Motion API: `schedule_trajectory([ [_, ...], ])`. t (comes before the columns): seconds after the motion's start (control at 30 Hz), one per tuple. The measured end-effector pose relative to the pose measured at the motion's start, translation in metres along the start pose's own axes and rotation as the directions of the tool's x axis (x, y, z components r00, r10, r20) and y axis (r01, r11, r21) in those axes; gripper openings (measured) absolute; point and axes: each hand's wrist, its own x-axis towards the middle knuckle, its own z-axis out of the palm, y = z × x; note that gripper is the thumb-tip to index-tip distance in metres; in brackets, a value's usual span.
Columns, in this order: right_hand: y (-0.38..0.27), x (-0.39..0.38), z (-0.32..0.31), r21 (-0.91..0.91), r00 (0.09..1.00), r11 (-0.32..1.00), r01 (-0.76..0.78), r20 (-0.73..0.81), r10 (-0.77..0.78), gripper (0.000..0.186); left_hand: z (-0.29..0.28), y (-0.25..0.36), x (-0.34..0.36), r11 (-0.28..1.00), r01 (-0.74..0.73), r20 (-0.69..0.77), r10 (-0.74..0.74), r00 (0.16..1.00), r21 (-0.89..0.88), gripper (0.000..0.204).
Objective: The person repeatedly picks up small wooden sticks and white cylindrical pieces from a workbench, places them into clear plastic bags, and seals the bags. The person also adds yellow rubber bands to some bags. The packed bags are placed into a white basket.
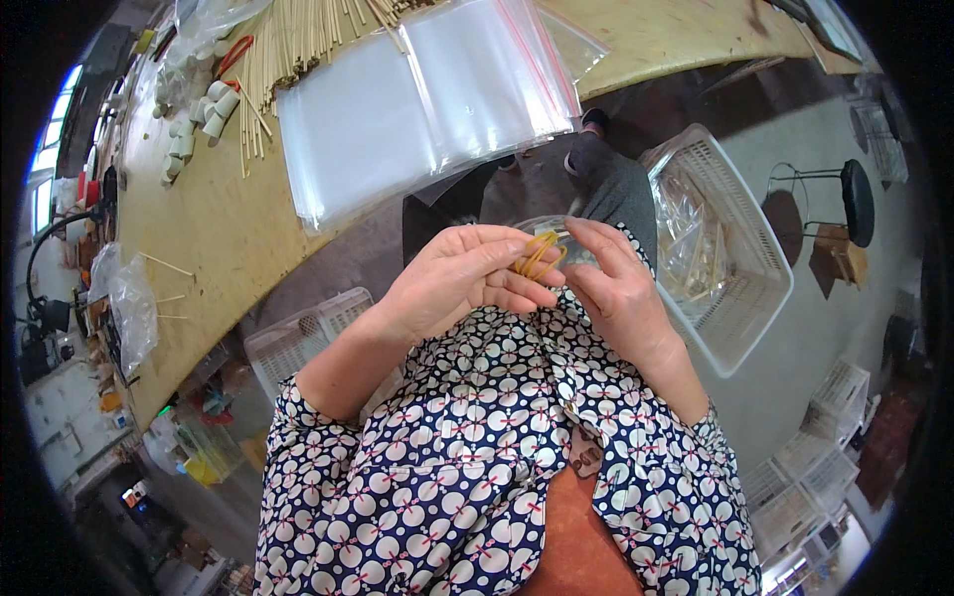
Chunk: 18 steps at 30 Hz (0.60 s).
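Observation:
In front of my torso, my left hand (457, 273) is closed around a loose bundle of yellow rubber bands (538, 254), which loops over its fingertips. My right hand (621, 283) is right beside it, fingers bent and drawn together near the bands. Something small and pale shows at its index fingertip, but its kind is hidden. Just behind the fingers, clear plastic (542, 223) is partly visible. Beyond my hands, stacked clear plastic bags (368, 119) overhang the table edge.
The wooden table (219, 248) curves around ahead and left, bearing many thin sticks (308, 35) and several white cylinders (214, 109). A white crate (740, 328) at my right holds bagged sticks. Another crate (283, 343) stands at left. A black stool (857, 204) is farther right.

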Motion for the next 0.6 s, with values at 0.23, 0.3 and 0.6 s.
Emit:
schedule_trajectory([
  [0.23, -0.006, 0.007, 0.001, -0.016, 1.0, 1.0, 0.022, 0.023, -0.021, 0.014, -0.01, -0.003, -0.004, 1.0, -0.005, 0.007, 0.005, 1.0, 0.001, 0.04],
  [0.3, -0.007, 0.009, 0.001, -0.017, 0.999, 0.999, 0.032, 0.037, -0.032, 0.014, -0.011, -0.004, -0.004, 1.0, -0.002, -0.035, 0.003, 0.999, 0.027, 0.038],
  [0.6, -0.013, 0.017, -0.004, 0.023, 0.996, 0.998, 0.063, 0.055, -0.064, 0.015, 0.003, -0.007, -0.009, 0.385, -0.243, -0.033, 0.586, 0.809, 0.89, 0.025],
])
